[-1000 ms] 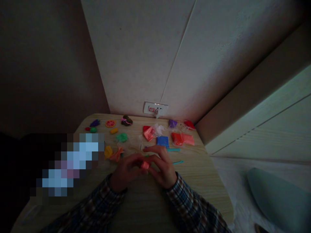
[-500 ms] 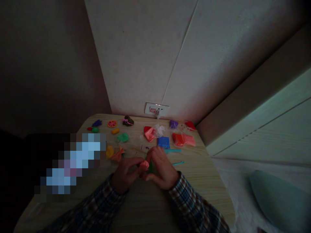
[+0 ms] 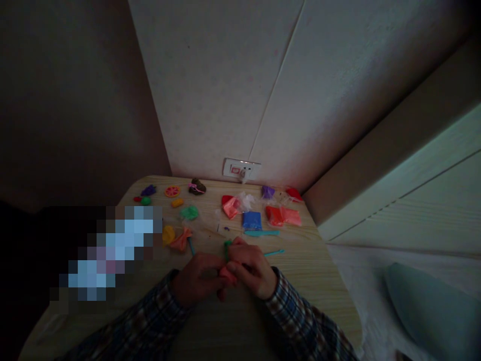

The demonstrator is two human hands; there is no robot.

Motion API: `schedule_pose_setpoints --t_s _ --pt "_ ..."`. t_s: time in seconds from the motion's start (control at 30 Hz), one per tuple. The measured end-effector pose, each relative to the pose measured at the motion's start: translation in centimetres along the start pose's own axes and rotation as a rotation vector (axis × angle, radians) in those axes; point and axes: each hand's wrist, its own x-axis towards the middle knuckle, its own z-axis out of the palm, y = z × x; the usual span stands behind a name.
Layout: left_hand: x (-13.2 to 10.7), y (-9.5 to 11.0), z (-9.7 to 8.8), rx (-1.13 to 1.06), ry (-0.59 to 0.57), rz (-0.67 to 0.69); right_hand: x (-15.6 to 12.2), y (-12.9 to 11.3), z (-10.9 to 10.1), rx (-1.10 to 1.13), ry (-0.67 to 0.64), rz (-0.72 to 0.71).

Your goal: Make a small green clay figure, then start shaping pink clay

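A lump of coral-pink modelling clay [image 3: 227, 275] is pinched between my two hands, over the near middle of the table. My left hand [image 3: 198, 281] is closed on its left side. From the right, the thumb and fingers of my right hand [image 3: 254, 268] press on the same lump and partly cover it. A small green clay piece [image 3: 227, 245] shows just beyond my right fingers; whether they touch it I cannot tell. Past the hands lie a flat turquoise clay knife [image 3: 262, 233], a thin turquoise tool [image 3: 274, 252] and a blue stick [image 3: 191, 245].
Farther back on the wooden table [image 3: 319, 281] are a blue clay pack [image 3: 252, 220], red and pink packs [image 3: 283, 216], a purple pack [image 3: 268, 192] and a green lump [image 3: 189, 212]. Small finished shapes, including a round red-and-orange slice [image 3: 172, 191], sit at back left. A wall socket [image 3: 241, 169] is behind.
My right hand has come down and closed over the pink clay, its fingers now folded. The green piece shows beyond the fingers instead of between the hands. The turquoise knife is more uncovered.
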Motion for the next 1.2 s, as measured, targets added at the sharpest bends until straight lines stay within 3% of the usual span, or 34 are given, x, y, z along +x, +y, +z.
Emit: schedule_pose_setpoints --t_s 0.27,0.43,0.67,0.77,0.9,1.07,1.2 --pt "0.4 0.5 -0.4 -0.105 0.058 -0.050 -0.1 0.4 0.4 0.113 0.039 0.015" --pt "0.3 0.3 -0.4 -0.210 0.155 -0.092 -0.1 0.4 -0.1 0.116 0.058 0.147" --pt "0.1 -0.6 -0.2 -0.052 0.284 -0.070 0.1 0.0 0.1 -0.063 0.063 0.247" --pt "0.1 -0.3 -0.2 0.063 0.264 -0.012 0.1 -0.1 0.2 -0.102 0.090 0.238" --pt "0.2 0.3 -0.2 0.141 0.151 0.062 0.1 0.1 0.2 -0.034 0.195 0.276" --pt "0.2 0.3 -0.1 0.063 0.133 -0.052 -0.2 0.9 0.0 0.089 0.306 0.329" --pt "0.1 0.3 0.1 0.030 0.168 -0.096 -0.3 1.0 -0.1 0.092 0.193 0.342"
